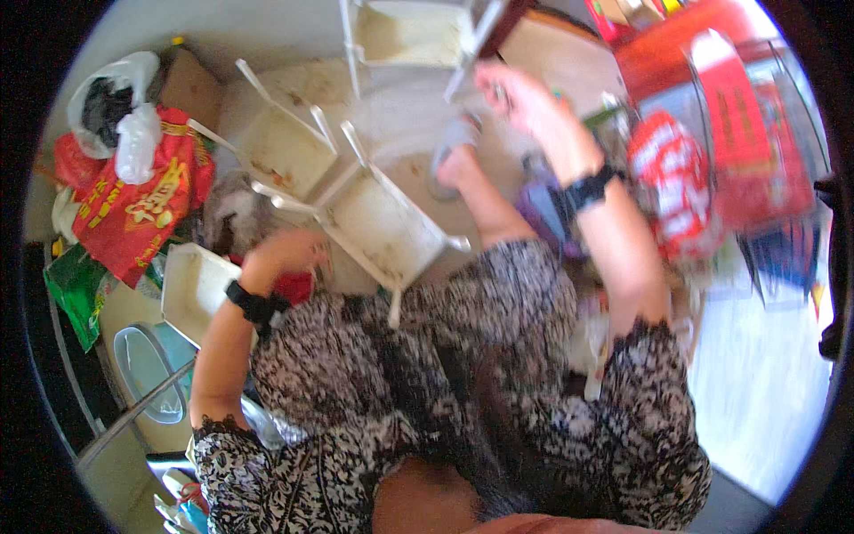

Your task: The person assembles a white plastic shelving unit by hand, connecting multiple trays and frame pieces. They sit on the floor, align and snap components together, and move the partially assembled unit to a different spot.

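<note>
My right hand is raised at the far right of the middle, fingers curled in. Something small and dark may be in them, but I cannot make it out. Smeared by motion, my left hand hovers near the legs of an upturned white stool in front of my lap; its fingers are not clear. Behind that lies another upturned stool, its underside stained. At the far edge a third stool has its legs outward, close to my right hand. A red item shows below my left hand.
Red bags, a white plastic bag and a green bag crowd the left. A white container and a pale blue basin stand nearer. A red-and-white bag and a clear case are on the right.
</note>
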Motion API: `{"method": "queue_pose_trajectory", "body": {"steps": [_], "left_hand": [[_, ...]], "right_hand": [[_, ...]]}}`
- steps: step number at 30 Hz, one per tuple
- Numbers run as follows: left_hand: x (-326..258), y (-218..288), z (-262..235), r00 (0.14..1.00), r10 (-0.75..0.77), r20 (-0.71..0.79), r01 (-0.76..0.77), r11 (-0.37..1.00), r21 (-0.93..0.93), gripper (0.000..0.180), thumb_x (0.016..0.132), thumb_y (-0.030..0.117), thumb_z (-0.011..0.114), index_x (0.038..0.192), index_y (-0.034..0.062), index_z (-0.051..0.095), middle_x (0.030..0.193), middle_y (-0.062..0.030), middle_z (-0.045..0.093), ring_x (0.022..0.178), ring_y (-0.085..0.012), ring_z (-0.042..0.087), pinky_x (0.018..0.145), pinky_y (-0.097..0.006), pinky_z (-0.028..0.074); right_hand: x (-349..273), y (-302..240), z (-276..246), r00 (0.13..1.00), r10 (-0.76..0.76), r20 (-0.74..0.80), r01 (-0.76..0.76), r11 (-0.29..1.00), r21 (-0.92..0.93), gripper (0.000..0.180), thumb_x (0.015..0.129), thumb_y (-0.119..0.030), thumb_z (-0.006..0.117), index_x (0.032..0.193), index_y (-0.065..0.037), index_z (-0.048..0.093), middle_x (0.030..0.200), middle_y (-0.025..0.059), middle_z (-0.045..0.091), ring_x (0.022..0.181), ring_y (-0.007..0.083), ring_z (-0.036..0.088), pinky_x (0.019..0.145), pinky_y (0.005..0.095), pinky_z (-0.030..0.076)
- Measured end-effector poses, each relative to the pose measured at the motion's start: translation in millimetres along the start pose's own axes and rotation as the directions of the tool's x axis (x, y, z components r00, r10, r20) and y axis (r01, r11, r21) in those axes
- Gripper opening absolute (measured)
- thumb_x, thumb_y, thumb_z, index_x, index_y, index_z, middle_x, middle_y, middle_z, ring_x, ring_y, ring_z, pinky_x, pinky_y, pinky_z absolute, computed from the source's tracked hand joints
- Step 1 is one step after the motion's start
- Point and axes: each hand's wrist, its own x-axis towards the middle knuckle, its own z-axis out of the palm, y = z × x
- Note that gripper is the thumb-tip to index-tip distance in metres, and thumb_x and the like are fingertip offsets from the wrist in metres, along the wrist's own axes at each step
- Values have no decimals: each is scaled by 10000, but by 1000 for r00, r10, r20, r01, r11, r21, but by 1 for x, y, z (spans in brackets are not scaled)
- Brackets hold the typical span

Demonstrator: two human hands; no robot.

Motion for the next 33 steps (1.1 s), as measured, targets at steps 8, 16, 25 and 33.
{"method": "queue_pose_trajectory", "body": {"steps": [8,16,25,33], "left_hand": [[-60,48,-79,967,39,-251,-43,999,-11,460,907,338,568,1261,45,561,1239,-190,584,1166,-341,537,994,-395,416],[-109,157,-85,889,158,-431,-137,987,80,457,912,312,565,1302,75,536,1228,-188,590,1132,-342,557,985,-401,431],[-74,178,-46,912,138,-386,-170,984,-50,449,902,306,572,1280,68,526,1090,-184,610,1028,-361,570,888,-437,462],[-39,144,-27,901,37,-433,-46,999,-10,404,872,273,603,1219,71,556,1043,-150,624,985,-337,593,843,-430,482]], "right_hand": [[-31,-146,27,990,-47,136,27,990,140,158,892,-169,574,777,-62,584,595,11,533,429,67,430,365,181,304],[-26,-225,7,918,-369,147,378,694,-613,159,860,-246,619,786,-107,638,667,-27,571,526,28,460,407,176,293],[136,-120,-48,883,-347,-315,138,836,-532,720,794,-607,620,952,95,617,846,162,603,729,243,554,726,393,463],[181,-103,-33,844,-408,-347,253,875,-413,499,728,-485,688,837,-1,630,594,20,502,449,136,393,427,295,302]]}}
